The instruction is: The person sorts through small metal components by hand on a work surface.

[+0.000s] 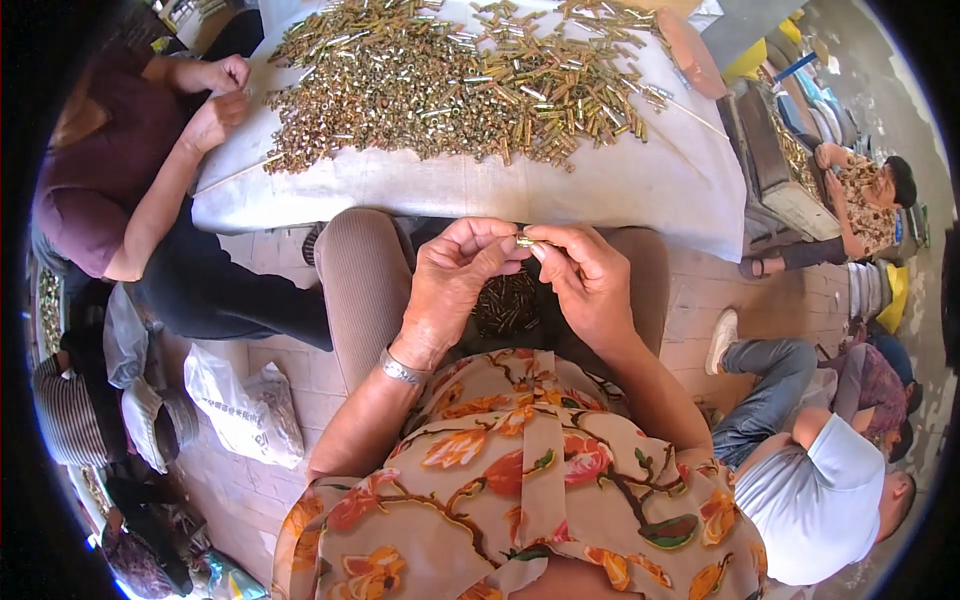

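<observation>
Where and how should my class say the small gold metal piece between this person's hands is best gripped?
Probably by its two ends, each pinched between thumb and fingertips, with the left hand coming from the left and the right hand from the right. The small gold metal piece looks short and slender and lies roughly crosswise, leaving little room for a fuller grip.

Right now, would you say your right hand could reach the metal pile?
Probably yes: just tablecloth lies between the right hand and the metal pile, though that hand also pinches a metal piece.
</observation>
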`<state>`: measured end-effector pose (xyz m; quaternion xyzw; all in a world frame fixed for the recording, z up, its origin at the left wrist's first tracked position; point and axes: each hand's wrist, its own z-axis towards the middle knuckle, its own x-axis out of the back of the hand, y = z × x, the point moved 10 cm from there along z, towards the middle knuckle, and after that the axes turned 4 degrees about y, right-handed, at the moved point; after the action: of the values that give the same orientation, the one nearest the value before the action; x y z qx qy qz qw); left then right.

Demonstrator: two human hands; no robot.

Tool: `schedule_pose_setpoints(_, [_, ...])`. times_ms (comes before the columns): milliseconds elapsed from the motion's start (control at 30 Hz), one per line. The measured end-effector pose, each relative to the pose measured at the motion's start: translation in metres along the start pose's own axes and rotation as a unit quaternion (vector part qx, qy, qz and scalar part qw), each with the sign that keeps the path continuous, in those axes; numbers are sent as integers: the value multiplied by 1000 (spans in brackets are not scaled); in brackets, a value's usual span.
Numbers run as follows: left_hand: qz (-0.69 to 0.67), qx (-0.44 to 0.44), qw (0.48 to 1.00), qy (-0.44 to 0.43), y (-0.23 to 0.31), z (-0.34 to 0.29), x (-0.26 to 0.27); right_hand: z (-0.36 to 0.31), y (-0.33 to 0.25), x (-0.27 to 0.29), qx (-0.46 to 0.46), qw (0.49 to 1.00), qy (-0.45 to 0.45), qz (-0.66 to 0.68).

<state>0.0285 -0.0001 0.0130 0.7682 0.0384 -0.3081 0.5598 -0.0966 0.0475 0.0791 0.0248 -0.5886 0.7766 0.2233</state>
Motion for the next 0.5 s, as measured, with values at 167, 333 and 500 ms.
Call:
schedule_pose_setpoints(167, [155, 12, 986, -66, -1, -1, -7, 4, -9, 3, 32, 999, 1, -38])
schedule_pose_setpoints(333, [-53, 73, 995, -44, -4, -6, -6, 1, 0, 7, -50, 999, 14, 16])
schedule_pose_setpoints(500, [-77, 79, 993, -36, -6, -11, -6, -2, -2, 1, -42, 999, -1, 16])
